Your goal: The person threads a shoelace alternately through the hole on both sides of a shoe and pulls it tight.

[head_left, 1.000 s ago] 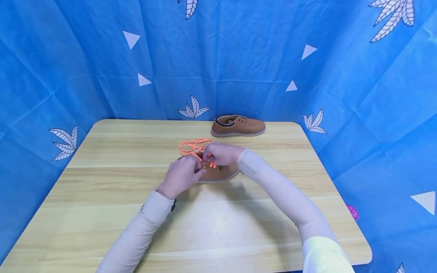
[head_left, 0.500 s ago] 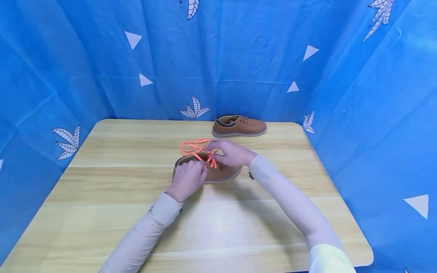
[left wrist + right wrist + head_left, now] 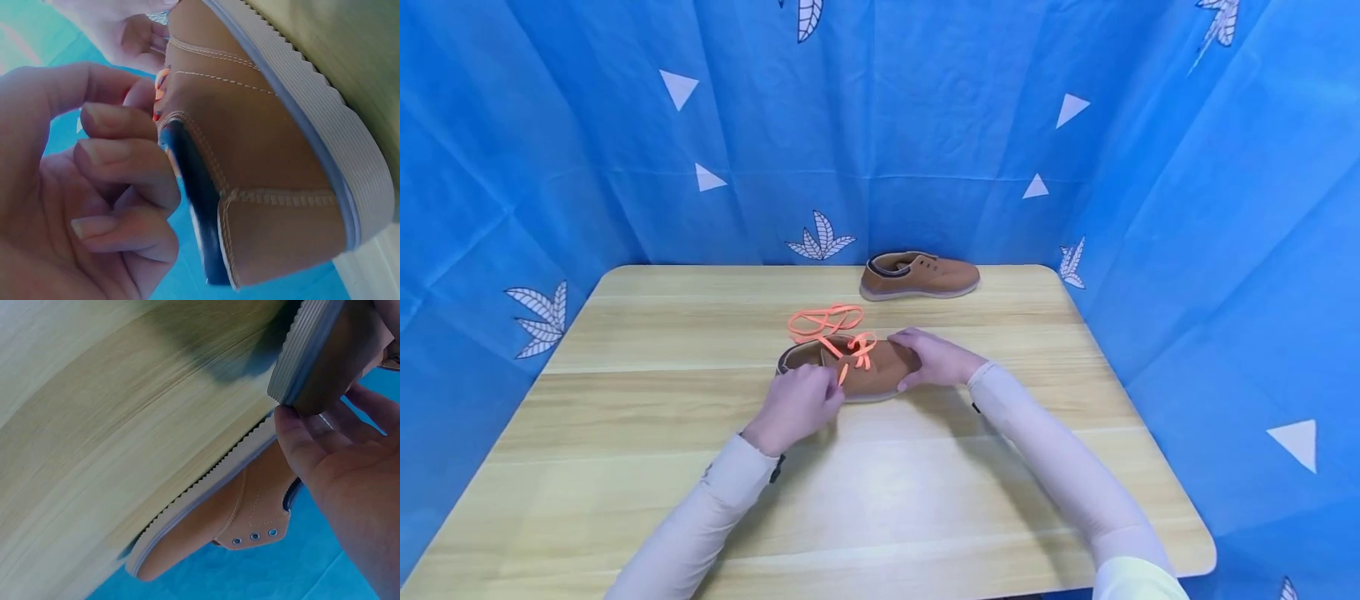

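Observation:
A brown low-cut shoe [image 3: 868,383] stands on the table with its toe to the right. An orange shoelace [image 3: 862,340] runs through its front eyelets, and its long end lies in loops behind the shoe. My left hand [image 3: 797,404] is at the near side by the ankle opening, with thumb and forefinger pinching the lace at an eyelet. In the left wrist view its other fingers [image 3: 131,156] are curled beside the collar. My right hand [image 3: 942,360] grips the toe, its thumb on the near side and its fingers across the far side.
A second brown shoe [image 3: 921,277], with no lace in its eyelets, stands at the back of the wooden table [image 3: 647,417]. Blue patterned cloth [image 3: 880,125] hangs behind and at both sides of the table.
My right hand has let go of the lace at the eyelets and moved right to grip the shoe's toe. The left hand stays near the eyelets, shifting only slightly.

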A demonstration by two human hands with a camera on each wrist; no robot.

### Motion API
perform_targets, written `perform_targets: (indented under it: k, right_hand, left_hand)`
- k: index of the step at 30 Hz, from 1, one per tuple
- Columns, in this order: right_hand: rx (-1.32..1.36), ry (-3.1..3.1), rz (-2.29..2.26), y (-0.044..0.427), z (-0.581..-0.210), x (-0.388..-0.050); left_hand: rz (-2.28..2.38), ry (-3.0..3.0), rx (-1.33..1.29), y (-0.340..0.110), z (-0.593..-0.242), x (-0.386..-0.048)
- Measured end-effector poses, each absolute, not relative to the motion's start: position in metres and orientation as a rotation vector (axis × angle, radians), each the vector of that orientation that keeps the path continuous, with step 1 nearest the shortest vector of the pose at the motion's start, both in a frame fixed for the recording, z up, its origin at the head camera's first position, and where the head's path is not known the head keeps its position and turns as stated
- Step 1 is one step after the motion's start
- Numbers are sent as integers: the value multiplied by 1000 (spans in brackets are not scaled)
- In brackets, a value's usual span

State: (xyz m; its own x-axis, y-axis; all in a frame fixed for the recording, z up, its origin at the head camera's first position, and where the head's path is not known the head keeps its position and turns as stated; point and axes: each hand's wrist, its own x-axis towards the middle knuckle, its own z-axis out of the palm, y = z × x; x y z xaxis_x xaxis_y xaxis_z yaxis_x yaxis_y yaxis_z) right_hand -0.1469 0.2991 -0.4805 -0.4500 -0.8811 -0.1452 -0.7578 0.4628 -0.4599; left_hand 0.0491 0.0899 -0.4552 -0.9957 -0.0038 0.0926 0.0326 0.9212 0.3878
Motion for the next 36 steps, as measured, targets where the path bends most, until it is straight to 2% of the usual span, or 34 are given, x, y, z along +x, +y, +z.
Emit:
perform_targets:
  k: [22,29,36]
  right_hand:
    - [-1341,2321,-484,300,-479,-149]
    - [-1340,2318,-473,300,-480,-149]
    - [-1344,2323,-480,300,-484,-152]
  left_hand:
    - [-756,-3118,-188,82,-452,121]
    - [-770,-3128,-171,78,-454,130]
    - [-700,-3142,-133,77,-465,123]
